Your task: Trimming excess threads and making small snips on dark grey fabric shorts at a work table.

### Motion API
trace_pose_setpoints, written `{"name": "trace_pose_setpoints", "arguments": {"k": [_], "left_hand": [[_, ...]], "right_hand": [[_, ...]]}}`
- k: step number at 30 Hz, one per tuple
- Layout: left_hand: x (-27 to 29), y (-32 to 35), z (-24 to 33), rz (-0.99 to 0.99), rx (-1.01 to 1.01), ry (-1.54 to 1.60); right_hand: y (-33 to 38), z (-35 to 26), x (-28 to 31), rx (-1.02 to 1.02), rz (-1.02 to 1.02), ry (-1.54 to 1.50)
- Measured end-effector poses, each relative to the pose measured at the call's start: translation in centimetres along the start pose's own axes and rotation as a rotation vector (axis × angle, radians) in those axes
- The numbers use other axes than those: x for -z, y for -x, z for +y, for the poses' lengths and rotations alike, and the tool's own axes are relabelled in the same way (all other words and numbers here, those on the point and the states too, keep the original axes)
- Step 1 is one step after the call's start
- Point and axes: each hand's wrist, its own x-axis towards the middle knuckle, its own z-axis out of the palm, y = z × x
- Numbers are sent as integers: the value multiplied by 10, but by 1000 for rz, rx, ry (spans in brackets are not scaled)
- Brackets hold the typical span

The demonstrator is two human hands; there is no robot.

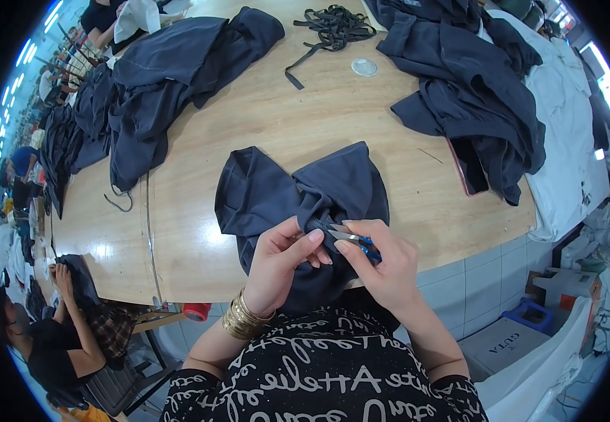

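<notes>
Dark-blue cloth garment (344, 176) (judged limp, light, best gripped beside its stitched edge (315, 224)) was pinched in the left hand (280, 257); the right hand (393, 264) held blue-handled metal snips (351, 238).

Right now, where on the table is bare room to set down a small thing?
The widest bare patch of table lies between the held garment, left pile and tangled straps. A smaller one lies between the held garment and right pile. It is crowded at the far right, where that pile meets white cloth.
</notes>
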Motion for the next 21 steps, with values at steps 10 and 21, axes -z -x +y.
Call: {"name": "trace_pose_setpoints", "arguments": {"k": [10, 21], "left_hand": [[-2, 1, -4, 11, -24, -91], [63, 15, -20, -43, 294, -798]], "right_hand": [[0, -1, 3, -7, -48, 57], [-3, 31, 9, -402, -72, -28]]}}
